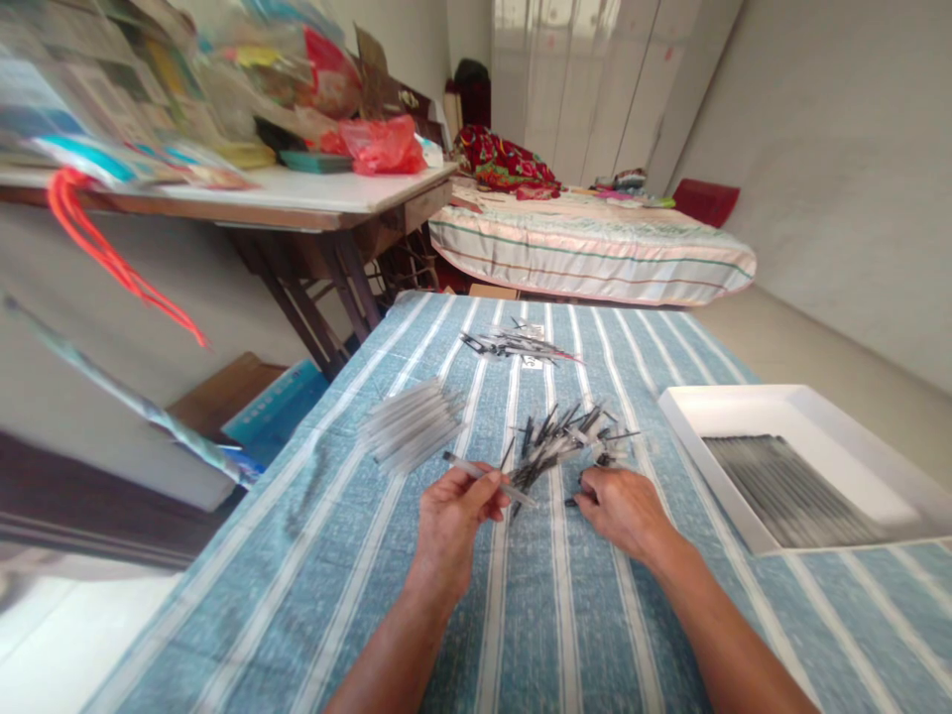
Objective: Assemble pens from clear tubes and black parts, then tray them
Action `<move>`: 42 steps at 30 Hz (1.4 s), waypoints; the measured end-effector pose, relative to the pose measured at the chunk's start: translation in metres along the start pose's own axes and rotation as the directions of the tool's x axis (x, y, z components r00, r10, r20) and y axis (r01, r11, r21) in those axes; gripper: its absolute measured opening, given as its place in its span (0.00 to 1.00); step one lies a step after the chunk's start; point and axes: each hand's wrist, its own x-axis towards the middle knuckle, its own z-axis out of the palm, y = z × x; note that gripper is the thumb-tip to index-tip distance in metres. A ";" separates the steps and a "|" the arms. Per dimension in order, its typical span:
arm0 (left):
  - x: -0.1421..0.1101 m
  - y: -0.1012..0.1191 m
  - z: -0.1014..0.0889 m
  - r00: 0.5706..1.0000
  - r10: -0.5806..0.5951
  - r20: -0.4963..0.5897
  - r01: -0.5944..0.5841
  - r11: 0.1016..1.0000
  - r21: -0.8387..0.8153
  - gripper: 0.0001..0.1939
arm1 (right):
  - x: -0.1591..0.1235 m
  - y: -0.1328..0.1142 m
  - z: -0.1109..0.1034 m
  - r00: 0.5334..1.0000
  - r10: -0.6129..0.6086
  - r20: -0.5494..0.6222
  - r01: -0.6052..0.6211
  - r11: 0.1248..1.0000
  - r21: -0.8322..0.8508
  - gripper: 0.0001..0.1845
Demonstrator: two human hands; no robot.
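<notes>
My left hand [462,501] pinches a slim translucent pen barrel [491,476] with a dark end, held slanting over the cloth. My right hand [616,508] is curled closed at the near right edge of a loose pile of pen parts [557,441], black and clear pieces mixed. A small black pen part [572,502] shows at its fingertips; the rest of it is hidden by the fingers. Left of the pile, many whitish translucent barrels [411,426] lie side by side, slightly blurred. Farther back is a heap of thin dark and clear sticks [521,342], one with a red tip.
A white tray [680,416] on the right holds a row of dark-looking pens [788,491]. Blue striped cloth [387,595] covers the table. A cluttered desk [312,198] stands at the left, a bed [595,243] beyond, and a blue box [279,416] below the left edge.
</notes>
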 end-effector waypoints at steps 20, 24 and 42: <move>0.000 -0.003 -0.001 0.997 -0.015 0.077 0.023 0.994 -0.109 0.06 | -0.021 -0.009 0.000 0.999 0.009 -0.034 0.026 0.465 0.885 0.05; -0.001 -0.004 0.000 0.995 -0.023 0.095 0.034 0.993 -0.111 0.06 | -0.022 -0.016 0.003 0.999 -0.029 -0.018 0.028 0.405 0.914 0.03; 0.000 -0.008 0.001 0.990 -0.027 0.139 0.044 0.992 -0.120 0.05 | -0.022 -0.024 0.001 0.983 -0.011 -0.186 0.169 0.468 0.867 0.03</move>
